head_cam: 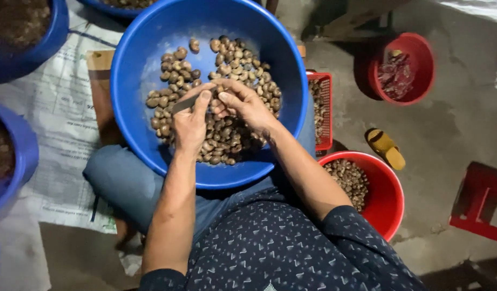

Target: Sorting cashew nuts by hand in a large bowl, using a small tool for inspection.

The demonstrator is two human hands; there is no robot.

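Over the big blue basin [129,64] on the person's lap, both hands meet. The left hand [190,125] is closed round a small knife [184,103], thumb along the blade. The right hand [247,103] pinches one nut [220,89] between fingertips, just above the heap of brown nuts [227,134] in the basin. Working it well seems to call for a short, controlled stroke, blade kept off the holding fingertips. Right of the basin stand a red slatted basket [326,108] and a red bucket [386,194] of nuts; farther right, another red tub [415,48] and a yellow sandal [386,148]. Left of the basin, more blue basins [22,156] crowd in.
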